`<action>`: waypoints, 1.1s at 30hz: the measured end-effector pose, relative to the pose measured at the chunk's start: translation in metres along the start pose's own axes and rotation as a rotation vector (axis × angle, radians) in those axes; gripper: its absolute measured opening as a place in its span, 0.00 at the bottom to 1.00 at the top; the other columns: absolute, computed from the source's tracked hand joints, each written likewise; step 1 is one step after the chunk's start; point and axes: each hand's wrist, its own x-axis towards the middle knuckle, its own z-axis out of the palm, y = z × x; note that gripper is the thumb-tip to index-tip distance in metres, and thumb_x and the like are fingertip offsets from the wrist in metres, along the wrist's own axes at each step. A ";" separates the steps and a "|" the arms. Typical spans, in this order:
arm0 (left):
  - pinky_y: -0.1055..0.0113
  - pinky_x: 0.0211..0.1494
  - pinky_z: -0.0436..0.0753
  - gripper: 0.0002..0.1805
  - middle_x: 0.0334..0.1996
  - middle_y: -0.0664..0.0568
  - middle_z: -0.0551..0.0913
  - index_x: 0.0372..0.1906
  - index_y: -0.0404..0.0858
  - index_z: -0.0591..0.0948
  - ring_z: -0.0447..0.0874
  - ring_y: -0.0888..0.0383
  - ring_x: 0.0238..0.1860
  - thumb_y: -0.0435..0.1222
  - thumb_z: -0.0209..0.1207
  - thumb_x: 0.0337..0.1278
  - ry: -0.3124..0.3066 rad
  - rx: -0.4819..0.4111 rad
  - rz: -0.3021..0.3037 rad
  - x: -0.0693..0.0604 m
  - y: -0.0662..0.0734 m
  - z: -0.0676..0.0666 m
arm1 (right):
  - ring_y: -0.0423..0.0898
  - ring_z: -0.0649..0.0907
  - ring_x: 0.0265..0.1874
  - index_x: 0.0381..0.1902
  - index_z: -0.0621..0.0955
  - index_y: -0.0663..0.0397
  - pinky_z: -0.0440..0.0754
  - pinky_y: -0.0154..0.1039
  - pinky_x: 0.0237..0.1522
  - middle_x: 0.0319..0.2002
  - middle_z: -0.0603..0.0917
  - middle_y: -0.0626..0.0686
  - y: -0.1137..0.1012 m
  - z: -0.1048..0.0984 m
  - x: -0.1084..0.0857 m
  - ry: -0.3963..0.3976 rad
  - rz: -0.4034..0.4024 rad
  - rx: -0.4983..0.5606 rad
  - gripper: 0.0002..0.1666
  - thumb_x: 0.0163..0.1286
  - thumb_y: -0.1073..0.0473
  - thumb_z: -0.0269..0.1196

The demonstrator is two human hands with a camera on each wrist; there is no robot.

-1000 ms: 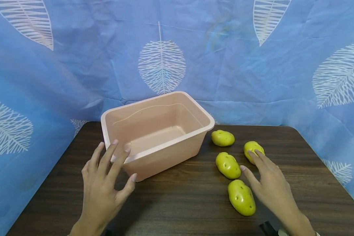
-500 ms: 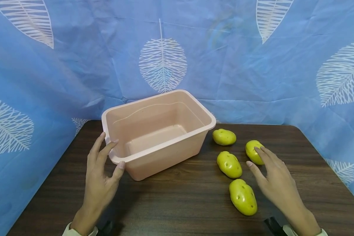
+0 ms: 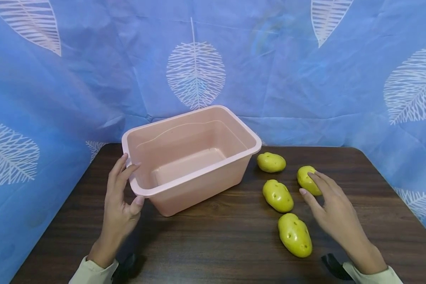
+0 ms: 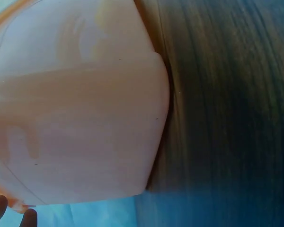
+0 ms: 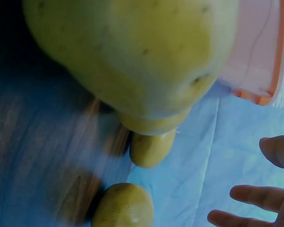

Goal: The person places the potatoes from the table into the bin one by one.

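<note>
Cloth [image 3: 92,71] printed with white leaves starts at the far left and hangs behind the dark wooden table [image 3: 206,244]. My left hand [image 3: 118,215] is spread wide, thumb well away from the fingers, at the near left corner of a pink tub [image 3: 195,191]; whether my fingertips touch its rim I cannot tell. Right of the tub, three yellow potatoes [image 3: 278,196] lie in a slanting row (the front two sit just beside each other). Past them rests a fourth potato [image 3: 306,181], partly covered by my right hand [image 3: 335,217], its fingers relaxed, thumb held apart, contact unclear.
</note>
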 end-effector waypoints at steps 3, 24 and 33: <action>0.77 0.71 0.67 0.38 0.81 0.49 0.61 0.69 0.37 0.77 0.63 0.50 0.78 0.61 0.60 0.67 0.010 -0.032 -0.011 -0.001 -0.004 0.000 | 0.77 0.69 0.68 0.75 0.70 0.67 0.69 0.79 0.58 0.72 0.69 0.75 0.003 0.000 0.005 0.027 -0.031 0.022 0.35 0.80 0.52 0.62; 0.73 0.67 0.70 0.39 0.83 0.54 0.56 0.73 0.38 0.73 0.62 0.51 0.76 0.59 0.61 0.69 -0.020 -0.144 -0.080 -0.001 -0.016 0.001 | 0.78 0.70 0.65 0.71 0.73 0.66 0.70 0.79 0.55 0.71 0.69 0.76 0.033 0.009 0.028 -0.001 -0.092 0.040 0.33 0.76 0.54 0.66; 0.73 0.67 0.70 0.43 0.84 0.57 0.53 0.75 0.38 0.71 0.62 0.48 0.76 0.64 0.59 0.67 -0.043 -0.154 -0.103 0.000 -0.018 0.002 | 0.80 0.66 0.68 0.75 0.70 0.66 0.68 0.81 0.56 0.74 0.64 0.77 0.044 0.015 0.035 -0.045 -0.049 0.047 0.38 0.76 0.52 0.66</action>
